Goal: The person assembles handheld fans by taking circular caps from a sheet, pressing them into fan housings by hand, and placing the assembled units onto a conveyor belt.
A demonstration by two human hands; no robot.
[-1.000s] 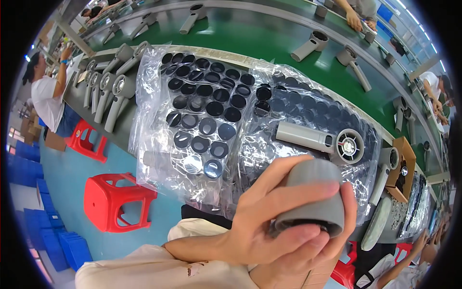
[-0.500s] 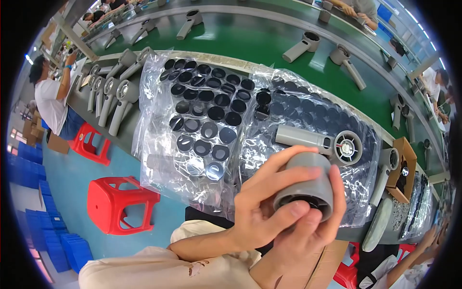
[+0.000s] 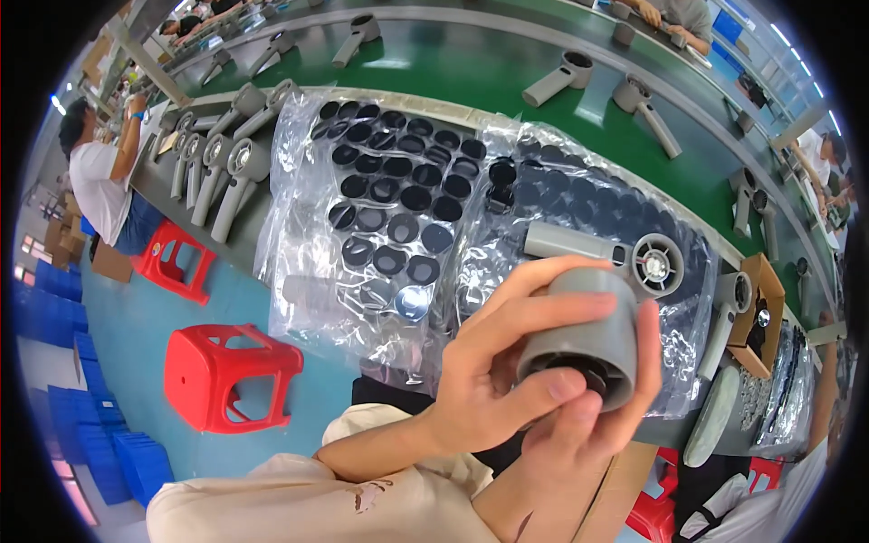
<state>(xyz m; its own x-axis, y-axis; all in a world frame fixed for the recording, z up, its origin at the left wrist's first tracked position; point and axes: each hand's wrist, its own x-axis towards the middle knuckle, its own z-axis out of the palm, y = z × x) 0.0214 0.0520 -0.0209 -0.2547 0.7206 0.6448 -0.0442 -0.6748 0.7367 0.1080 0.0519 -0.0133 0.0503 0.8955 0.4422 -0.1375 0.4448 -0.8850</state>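
- A grey barrel (image 3: 588, 337), short and round, is clamped between both hands in front of the chest, above the near edge of the bench (image 3: 471, 68).
- The left hand (image 3: 507, 371) is wrapped over its upper side; the right hand (image 3: 588, 430) is pressed from below, its thumb at the dark open mouth.
- The barrel's axis is tilted, with the mouth turned down toward the person.
- Beyond the hands, black caps (image 3: 398, 195) lie in clear plastic bags.
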